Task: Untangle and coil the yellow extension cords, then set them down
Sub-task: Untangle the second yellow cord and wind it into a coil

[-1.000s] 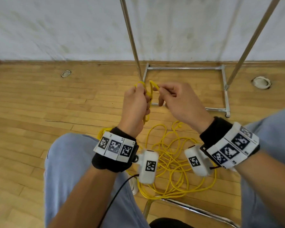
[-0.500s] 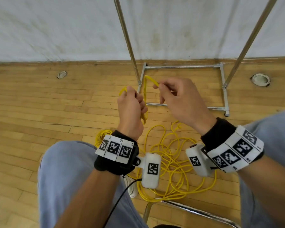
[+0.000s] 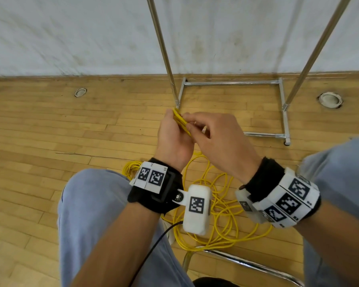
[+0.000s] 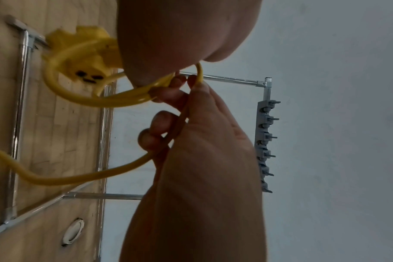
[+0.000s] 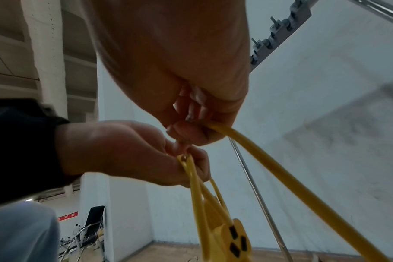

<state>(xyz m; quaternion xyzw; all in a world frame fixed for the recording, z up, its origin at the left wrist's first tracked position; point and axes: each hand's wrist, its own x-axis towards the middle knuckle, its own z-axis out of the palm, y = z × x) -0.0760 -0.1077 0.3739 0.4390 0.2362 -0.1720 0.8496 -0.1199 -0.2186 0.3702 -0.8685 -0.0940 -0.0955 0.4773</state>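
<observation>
My left hand (image 3: 173,123) grips a small bundle of loops of the yellow extension cord (image 3: 181,122) in front of me, above the floor. My right hand (image 3: 192,125) meets it and pinches a strand of the same cord (image 5: 269,166) between thumb and fingers. The cord's yellow socket end (image 5: 227,239) hangs below my left hand (image 5: 191,170) and also shows in the left wrist view (image 4: 88,58). The rest of the cord lies as a loose tangle (image 3: 222,206) on the wooden floor between my knees. A small yellow coil (image 3: 131,167) lies by my left knee.
A metal rack stands ahead with a base frame (image 3: 232,82) and two uprights (image 3: 164,52) against the white wall. Two round floor sockets (image 3: 330,100) (image 3: 80,92) sit in the wood floor. A chrome chair leg (image 3: 247,264) runs under the tangle.
My right hand has carried its raised loop of cord leftward into my left hand. The two hands, apart before, now touch around the bundle.
</observation>
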